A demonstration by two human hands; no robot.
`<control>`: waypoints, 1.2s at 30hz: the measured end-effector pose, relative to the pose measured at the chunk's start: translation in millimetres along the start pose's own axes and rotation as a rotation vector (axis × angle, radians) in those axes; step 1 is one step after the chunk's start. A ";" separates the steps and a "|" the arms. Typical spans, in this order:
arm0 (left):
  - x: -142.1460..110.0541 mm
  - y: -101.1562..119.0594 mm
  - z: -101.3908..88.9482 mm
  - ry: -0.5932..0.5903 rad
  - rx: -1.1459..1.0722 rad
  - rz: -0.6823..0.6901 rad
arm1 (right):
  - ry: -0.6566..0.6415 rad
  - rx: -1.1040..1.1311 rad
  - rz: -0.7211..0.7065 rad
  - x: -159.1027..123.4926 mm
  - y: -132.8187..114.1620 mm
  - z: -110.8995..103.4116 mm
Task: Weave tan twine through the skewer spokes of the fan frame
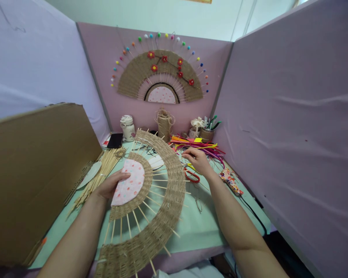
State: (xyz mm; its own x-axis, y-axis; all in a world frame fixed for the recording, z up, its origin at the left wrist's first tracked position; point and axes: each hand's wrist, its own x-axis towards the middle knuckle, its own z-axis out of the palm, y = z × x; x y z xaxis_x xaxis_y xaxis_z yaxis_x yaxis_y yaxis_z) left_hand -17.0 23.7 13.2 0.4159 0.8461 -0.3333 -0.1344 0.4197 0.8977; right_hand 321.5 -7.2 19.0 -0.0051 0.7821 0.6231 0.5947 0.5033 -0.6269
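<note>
The woven twine fan (174, 181) is tilted above the near edge of the tabletop (203, 227), its sticks poking past the outer band. The left hand (113, 184) is closed on its pink spotted half-circle, thumb flat on the front. The right hand (197, 159), just beside the fan's outer edge, has its fingers drawn together, thumb near fingertip; whether they pinch anything cannot be told. Red-handled scissors (191, 175) lie near that hand. A bundle of thin sticks (100, 173) lies toward the tabletop's left edge, a floral-patterned glue gun (231, 181) toward its right. Along the far edge stand a white jar (128, 128) and a twine spool (164, 125).
</note>
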 end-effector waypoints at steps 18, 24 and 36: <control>9.0 -7.8 -6.3 -0.089 0.022 -0.031 | -0.216 0.069 0.124 0.1 4.2 1.7; 13.2 -12.5 -8.1 -0.127 0.041 -0.035 | -0.193 0.003 0.007 0.8 3.1 -2.4; 14.8 -13.4 -9.2 -0.165 0.061 -0.056 | -0.063 -0.067 -0.078 1.5 10.9 -6.3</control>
State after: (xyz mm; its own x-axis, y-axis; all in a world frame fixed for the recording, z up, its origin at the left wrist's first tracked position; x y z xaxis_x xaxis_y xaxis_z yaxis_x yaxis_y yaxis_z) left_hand -17.3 33.6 -6.4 0.5636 0.7545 -0.3362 -0.0537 0.4396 0.8966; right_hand 333.1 -2.8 16.0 -0.1033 0.7641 0.6368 0.6431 0.5397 -0.5432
